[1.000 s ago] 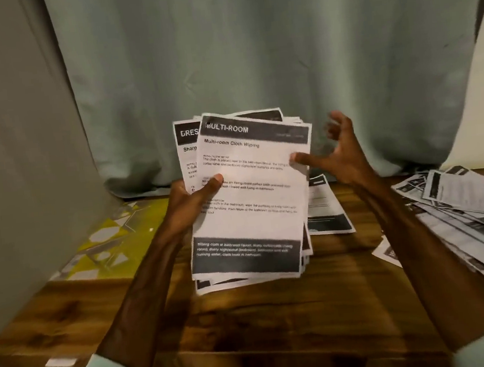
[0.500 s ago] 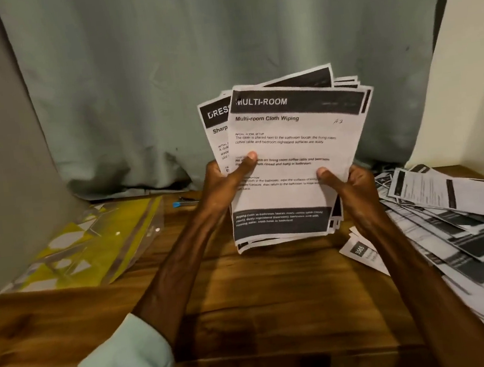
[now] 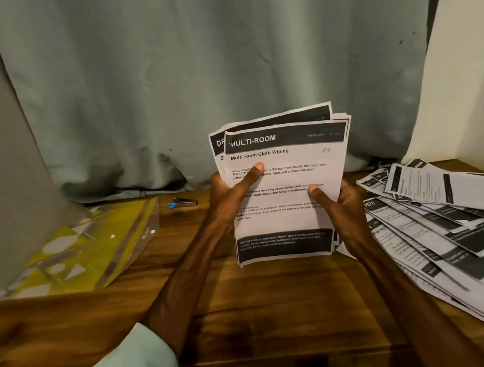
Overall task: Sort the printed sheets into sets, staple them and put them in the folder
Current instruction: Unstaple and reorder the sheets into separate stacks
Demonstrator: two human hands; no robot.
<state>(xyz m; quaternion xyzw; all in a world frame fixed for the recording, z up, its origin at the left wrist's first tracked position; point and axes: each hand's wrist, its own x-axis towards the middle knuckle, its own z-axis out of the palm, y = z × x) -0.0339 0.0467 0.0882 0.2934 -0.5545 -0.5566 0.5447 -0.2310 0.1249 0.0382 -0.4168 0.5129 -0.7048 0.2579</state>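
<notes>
Paper fills our hands: our left hand (image 3: pixel 230 198) and right hand (image 3: pixel 337 209) each pinch the stack of printed sheets (image 3: pixel 281 224), thumbs in front, upright above the bench (image 3: pixel 248 308). Left of the stack lie the yellow folder (image 3: pixel 92 247) and a blue-tipped metal tool (image 3: pixel 183 203); right of it, loose sheets (image 3: pixel 448 221).

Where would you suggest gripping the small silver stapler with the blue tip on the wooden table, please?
I'd pinch the small silver stapler with the blue tip across its narrow middle, coming from above. It lies flat on the wooden table, long axis left to right, sides free. The left hand is nearer, though it holds the printed sheet stack.
</notes>
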